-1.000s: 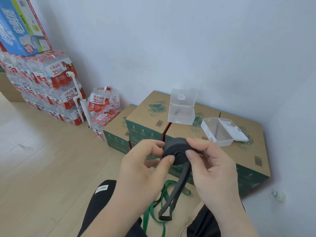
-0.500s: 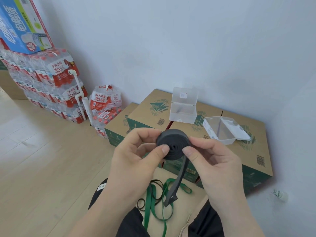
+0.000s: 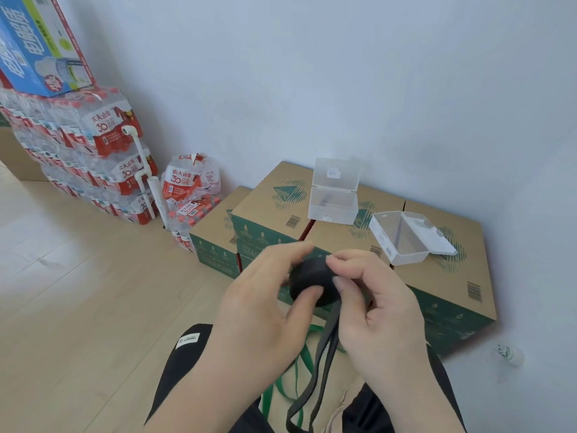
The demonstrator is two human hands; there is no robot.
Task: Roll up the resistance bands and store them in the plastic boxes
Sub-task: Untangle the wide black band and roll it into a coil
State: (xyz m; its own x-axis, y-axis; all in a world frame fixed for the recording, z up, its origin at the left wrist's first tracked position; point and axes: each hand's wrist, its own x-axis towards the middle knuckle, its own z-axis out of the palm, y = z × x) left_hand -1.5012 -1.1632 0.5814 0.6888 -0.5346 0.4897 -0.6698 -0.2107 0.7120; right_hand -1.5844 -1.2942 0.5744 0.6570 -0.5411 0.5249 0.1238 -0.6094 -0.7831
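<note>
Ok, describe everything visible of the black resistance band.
The black resistance band looks like flat, matte rubber. Most of it is wound into a tight round coil, pinched between the fingers of the left hand and the right hand. The unrolled tail hangs down from the coil as a loose loop.

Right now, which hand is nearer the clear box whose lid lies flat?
Right. The right hand sits just in front of that box, to its left; the left hand is farther left, beyond the black roll.
</note>
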